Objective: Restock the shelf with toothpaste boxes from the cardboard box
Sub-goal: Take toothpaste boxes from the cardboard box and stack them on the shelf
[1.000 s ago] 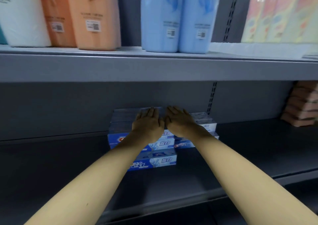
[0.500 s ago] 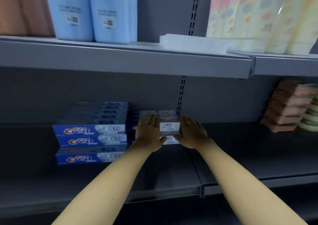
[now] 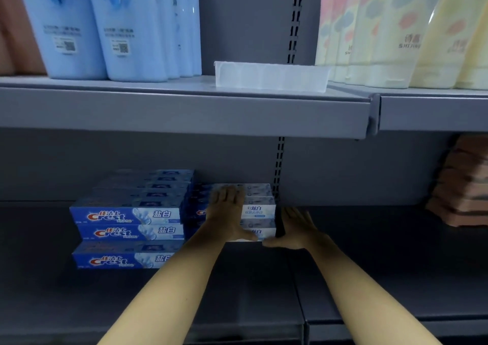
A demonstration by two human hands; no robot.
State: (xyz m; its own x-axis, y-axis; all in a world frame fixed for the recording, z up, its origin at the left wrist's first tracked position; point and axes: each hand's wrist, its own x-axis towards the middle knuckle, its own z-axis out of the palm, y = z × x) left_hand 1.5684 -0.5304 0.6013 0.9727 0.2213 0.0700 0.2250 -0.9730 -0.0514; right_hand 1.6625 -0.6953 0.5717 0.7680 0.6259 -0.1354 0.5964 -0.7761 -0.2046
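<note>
Two stacks of toothpaste boxes stand on the dark lower shelf (image 3: pixel 369 278). The left stack of blue Crest boxes (image 3: pixel 126 228) is three high with several rows behind. The right stack of blue-and-white boxes (image 3: pixel 257 210) sits beside it. My left hand (image 3: pixel 224 218) lies flat with straight fingers against the front and top of the right stack. With its fingers straight, my right hand (image 3: pixel 294 230) presses the stack's right end, its thumb under the front edge. The cardboard box is out of view.
Above is a grey shelf (image 3: pixel 184 107) with blue bottles (image 3: pixel 105 28), a clear plastic tray (image 3: pixel 269 76) and pale yellow-pink pouches (image 3: pixel 396 33). Brownish-pink packs (image 3: pixel 464 186) are stacked at the far right of the lower shelf. A slotted upright (image 3: pixel 278 170) runs behind the stacks.
My view has shifted right and closer. My right hand slid from the top of the right stack to its right end; my left hand stays on its front.
</note>
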